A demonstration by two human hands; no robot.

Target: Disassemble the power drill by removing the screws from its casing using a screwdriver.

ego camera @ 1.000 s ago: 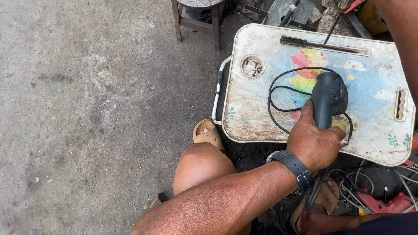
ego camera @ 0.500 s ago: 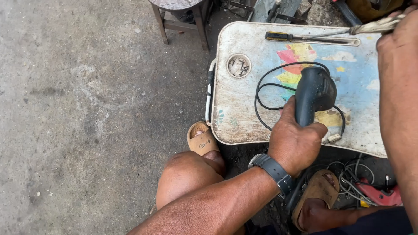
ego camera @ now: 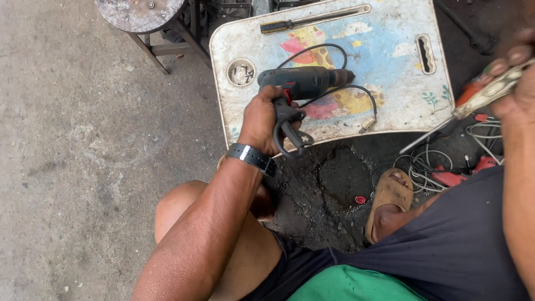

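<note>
At the far left is grey concrete floor (ego camera: 72,167). Near the top stands a round stool (ego camera: 139,14) with dark legs. Just beside it lies a worn white tray (ego camera: 407,106) with faded bright pictures and a small round cup hole (ego camera: 241,72).

The left hand (ego camera: 262,120) is closed tight around the handle of a dark power drill (ego camera: 304,83). The drill lies sideways over the tray, its nose pointing right. Its black cord (ego camera: 334,61) loops across the tray, and the plug end (ego camera: 368,124) rests near the tray's front edge. A black watch (ego camera: 252,157) sits on the left wrist.

A long screwdriver (ego camera: 312,19) lies along the top edge of the tray, well apart from the drill.

Below the tray the ground is dark and dirty. A foot in a tan sandal (ego camera: 389,195) rests there, near a small red cap (ego camera: 360,199) and a tangle of wires (ego camera: 429,167).

At the far right, the right hand (ego camera: 515,78) is shut around a thin tool (ego camera: 468,108) with a pale handle, its metal tip pointing down to the left.
</note>
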